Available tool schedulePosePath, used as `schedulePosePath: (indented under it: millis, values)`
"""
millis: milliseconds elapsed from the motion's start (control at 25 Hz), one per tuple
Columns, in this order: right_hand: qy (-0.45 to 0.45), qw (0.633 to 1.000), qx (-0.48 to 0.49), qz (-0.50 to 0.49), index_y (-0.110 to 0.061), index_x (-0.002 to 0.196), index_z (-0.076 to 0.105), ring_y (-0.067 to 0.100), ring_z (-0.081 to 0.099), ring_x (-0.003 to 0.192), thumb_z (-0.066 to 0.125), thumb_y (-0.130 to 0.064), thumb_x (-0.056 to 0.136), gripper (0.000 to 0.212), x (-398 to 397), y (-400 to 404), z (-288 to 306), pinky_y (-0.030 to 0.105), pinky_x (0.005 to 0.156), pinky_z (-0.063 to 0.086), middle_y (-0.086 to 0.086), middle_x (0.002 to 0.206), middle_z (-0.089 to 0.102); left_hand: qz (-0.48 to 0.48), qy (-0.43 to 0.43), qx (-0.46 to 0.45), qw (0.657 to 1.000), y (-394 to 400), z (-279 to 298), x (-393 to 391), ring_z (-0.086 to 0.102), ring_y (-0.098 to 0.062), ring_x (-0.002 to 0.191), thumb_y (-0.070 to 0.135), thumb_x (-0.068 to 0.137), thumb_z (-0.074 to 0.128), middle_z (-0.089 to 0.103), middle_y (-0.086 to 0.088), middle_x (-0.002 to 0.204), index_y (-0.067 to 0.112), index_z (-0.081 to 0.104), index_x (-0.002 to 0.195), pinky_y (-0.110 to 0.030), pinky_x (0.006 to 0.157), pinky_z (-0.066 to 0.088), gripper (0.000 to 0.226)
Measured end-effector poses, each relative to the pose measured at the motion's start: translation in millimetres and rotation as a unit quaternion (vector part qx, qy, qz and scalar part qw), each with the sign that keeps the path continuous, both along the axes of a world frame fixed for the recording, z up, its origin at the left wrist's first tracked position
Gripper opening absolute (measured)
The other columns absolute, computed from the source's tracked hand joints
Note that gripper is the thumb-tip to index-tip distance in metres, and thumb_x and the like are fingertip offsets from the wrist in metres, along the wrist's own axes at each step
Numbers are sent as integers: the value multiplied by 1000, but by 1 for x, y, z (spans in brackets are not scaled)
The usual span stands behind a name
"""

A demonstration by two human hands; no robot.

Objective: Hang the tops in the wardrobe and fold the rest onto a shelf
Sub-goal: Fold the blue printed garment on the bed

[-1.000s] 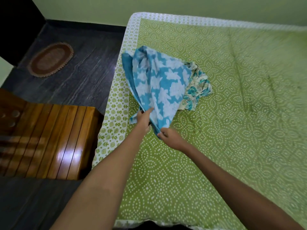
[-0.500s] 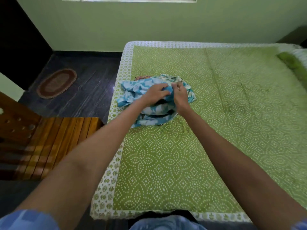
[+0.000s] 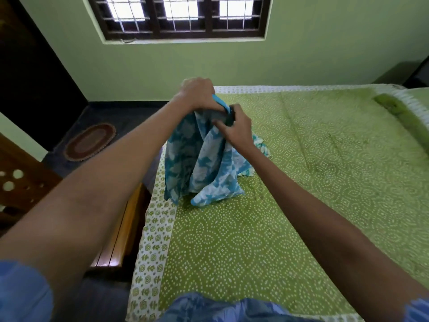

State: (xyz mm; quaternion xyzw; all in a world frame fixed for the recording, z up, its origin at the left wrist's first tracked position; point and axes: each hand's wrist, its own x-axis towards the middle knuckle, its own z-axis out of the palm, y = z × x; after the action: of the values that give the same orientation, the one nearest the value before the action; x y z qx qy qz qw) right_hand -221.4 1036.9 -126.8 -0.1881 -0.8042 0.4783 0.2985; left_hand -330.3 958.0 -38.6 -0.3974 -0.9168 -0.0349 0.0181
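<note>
Overhead, a blue floral top (image 3: pixel 204 168) is gripped by the left hand (image 3: pixel 197 94) and pinched lower by the right hand (image 3: pixel 239 126) — hanging lengthwise (hem grazing the bed (image 3: pixel 301 182)).

Second garment (image 3: pixel 261 146) mostly behind blue top (image 3: pixel 204 168)

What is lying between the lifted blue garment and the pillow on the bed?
In the head view, another printed garment beside the blue garment, then bare bedsheet up to the pillow.

Head-worn camera looks forward and down, close over the bed (image 3: pixel 301 182); single view.
</note>
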Motion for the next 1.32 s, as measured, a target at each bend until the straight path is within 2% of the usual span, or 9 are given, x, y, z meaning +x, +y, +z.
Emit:
schedulePosePath:
  millis: [280,480,640,720,840,960,1160,1240,1320]
  values:
    - [-299,953,0,47,2,94,66,22,55,77,67,-19,82,24,11,37,-54,29,63,36,14,84,60,49,46,78,995,-41,8,-23,57,-37,102,25,87,52,64,-17,110,17,66,110,-40,82,45,28]
    - [-89,980,-138,117,-11,83,61,2,53,55,61,-2,83,9,-13,38,8,17,56,44,3,71,56,30,-141,-3,990,-52,-35,-16,49,-31,114,29,75,73,51,-15,129,8,45,130,-37,95,42,65]
    - [-143,968,2,206,-7,95,64,11,55,66,66,-5,80,15,-27,55,55,14,57,45,5,79,58,56,-357,325,874,-29,-77,18,60,-27,101,8,81,62,61,-16,116,0,56,119,-21,79,50,39]
    - [-393,873,238,165,-6,94,64,20,53,74,76,-20,73,28,-20,85,52,21,57,43,7,84,57,54,-376,317,869,-31,-64,12,59,-18,91,7,88,58,62,-11,108,-1,60,113,-4,62,47,27]
    - [-527,755,384,78,-3,108,61,28,57,88,66,-23,80,35,-9,106,33,30,71,43,12,97,59,73,-431,21,899,-37,-35,9,64,-18,81,35,86,62,68,-1,91,8,66,100,-12,58,51,32]
    - [-368,837,401,-60,-2,113,57,36,58,106,49,-9,87,28,-13,101,36,40,84,48,21,121,55,84,-577,-151,798,-37,-23,21,70,-16,69,37,90,54,74,-5,81,9,66,93,-25,62,58,31]
    - [-266,939,207,-62,0,140,23,37,43,122,68,-18,81,76,-12,85,23,39,96,40,25,141,29,99,-710,288,635,-30,-55,8,70,-16,70,30,97,42,72,-6,82,10,61,98,-27,68,58,27]
    - [-190,943,251,-111,-4,111,51,25,56,94,70,-25,80,42,2,75,1,37,79,43,16,111,55,126,-693,382,598,-34,-70,-3,69,-17,67,33,98,40,70,-7,81,12,60,97,-27,64,58,29]
    - [-121,986,104,-44,-9,63,55,11,49,51,65,-29,86,32,16,59,-19,29,56,39,2,59,58,157,-681,422,578,-35,-82,-11,68,-20,69,39,97,37,71,-8,77,10,60,97,-29,65,57,37]
